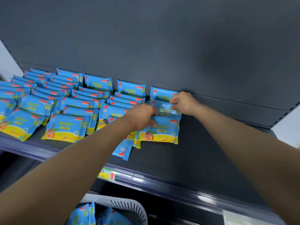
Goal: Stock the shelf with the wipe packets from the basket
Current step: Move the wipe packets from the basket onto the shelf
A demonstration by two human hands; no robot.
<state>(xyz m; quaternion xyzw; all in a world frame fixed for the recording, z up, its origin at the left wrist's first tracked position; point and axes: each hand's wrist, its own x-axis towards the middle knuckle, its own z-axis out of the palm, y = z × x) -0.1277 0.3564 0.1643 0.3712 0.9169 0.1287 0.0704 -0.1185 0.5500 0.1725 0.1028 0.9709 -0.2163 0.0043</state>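
Fingers of the left hand curl over the top edge of the front wipe packet. The right hand pinches the packet behind at its upper right corner. Both packets stand in the rightmost row on the shelf, with open shelf surface to their right. More packets lie in the basket below.

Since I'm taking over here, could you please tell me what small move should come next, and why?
Probably settle the held blue-and-yellow plastic wipe packets upright into the rightmost row and let go: the left hand and right hand both grip them, already resting on the dark metal shelf.
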